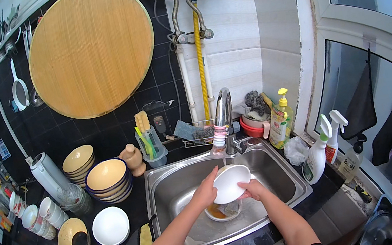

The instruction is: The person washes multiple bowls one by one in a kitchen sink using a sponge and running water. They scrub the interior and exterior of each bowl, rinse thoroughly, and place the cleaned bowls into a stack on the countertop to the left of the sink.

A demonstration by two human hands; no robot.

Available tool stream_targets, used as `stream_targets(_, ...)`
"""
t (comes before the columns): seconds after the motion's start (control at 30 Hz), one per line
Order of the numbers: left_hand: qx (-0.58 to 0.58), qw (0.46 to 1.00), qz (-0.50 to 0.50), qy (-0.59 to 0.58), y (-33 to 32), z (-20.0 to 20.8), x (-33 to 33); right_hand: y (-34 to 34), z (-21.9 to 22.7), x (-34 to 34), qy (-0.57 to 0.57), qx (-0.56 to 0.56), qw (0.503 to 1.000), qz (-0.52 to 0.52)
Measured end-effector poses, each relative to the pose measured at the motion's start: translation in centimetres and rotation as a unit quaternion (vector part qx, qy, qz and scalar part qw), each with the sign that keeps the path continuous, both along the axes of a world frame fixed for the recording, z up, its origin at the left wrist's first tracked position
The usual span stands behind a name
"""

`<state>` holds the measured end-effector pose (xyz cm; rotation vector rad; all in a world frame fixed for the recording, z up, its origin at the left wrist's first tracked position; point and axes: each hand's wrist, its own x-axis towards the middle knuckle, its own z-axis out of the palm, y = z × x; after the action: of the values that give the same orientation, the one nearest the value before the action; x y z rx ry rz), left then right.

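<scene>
Two hands, left (pixel 206 191) and right (pixel 251 189), grasping one white bowl (pixel 231 182) over sink (pixel 285 170).

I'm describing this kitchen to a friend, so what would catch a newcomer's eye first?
First, the big round wooden board hanging on the dark tiled wall at upper left. Next, both hands, left hand and right hand, holding a white bowl under the tap over the steel sink. Stacked bowls sit left of it.

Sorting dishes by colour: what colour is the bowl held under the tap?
White bowl, head view.
</scene>
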<state>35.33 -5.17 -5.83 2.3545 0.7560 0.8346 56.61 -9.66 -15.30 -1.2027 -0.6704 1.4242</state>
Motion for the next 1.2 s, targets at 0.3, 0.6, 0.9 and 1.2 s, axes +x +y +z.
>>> stream_targets(0.3, -0.006, 0.995, 0.079, 0.065, 1.1, 0.8, 3.0, 0.6, -0.2, 1.3, 0.019, 0.069, 0.985, -0.16)
stream_targets(0.6, -0.056, 0.99, 0.113, -0.058, 3.3, -2.2, 0.6, 0.1, 1.2, -0.6, -0.075, 0.114, 0.989, -0.058)
stream_targets(0.9, -0.216, 0.944, 0.166, -0.187, 3.5, -4.8, -2.9, -0.7, 2.8, -0.6, -0.075, 0.106, 0.991, 0.03)
stream_targets(1.2, -0.428, 0.862, 0.12, -0.243, 2.6, -4.2, -2.7, -0.3, 1.4, 0.5, -0.104, 0.018, 0.994, -0.032)
